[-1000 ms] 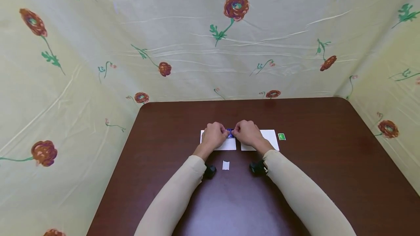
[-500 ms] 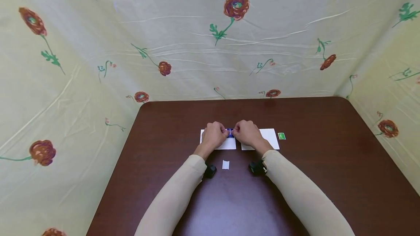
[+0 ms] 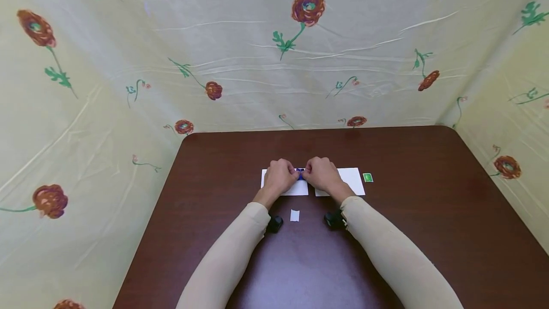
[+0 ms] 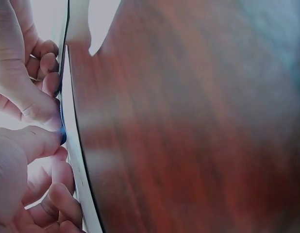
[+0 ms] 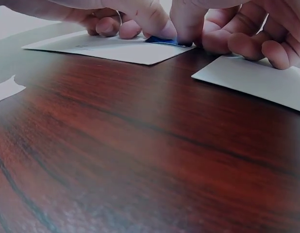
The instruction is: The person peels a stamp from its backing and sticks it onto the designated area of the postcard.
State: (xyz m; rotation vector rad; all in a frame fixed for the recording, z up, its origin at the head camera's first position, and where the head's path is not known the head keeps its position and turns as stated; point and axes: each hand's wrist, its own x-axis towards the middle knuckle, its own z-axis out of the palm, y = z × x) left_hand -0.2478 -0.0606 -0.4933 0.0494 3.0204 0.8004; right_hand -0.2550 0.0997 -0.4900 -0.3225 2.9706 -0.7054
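A small blue stamp (image 3: 300,176) lies at the upper right corner of a white envelope-like paper (image 3: 297,190). My left hand (image 3: 280,178) holds its left side with thumb and fingertips, and the other fingers curl against the paper. From the right, my right hand (image 3: 322,175) pinches the opposite side, thumb tip close to the left thumb. In the right wrist view the blue stamp (image 5: 162,40) shows only as a strip under the thumbs; its far part is hidden. A second white paper (image 3: 353,181) lies partly beneath the right hand.
A small green stamp with a white border (image 3: 368,178) lies right of the second paper. Nearer to me is a small white paper scrap (image 3: 294,216). All lie on the dark brown table (image 3: 407,166), with a flowered cloth (image 3: 249,37) hanging behind and beside it.
Both hands stay at the blue stamp. The right hand has shifted very slightly left, so less of the blue shows between the fingertips. The papers and green stamp lie as before.
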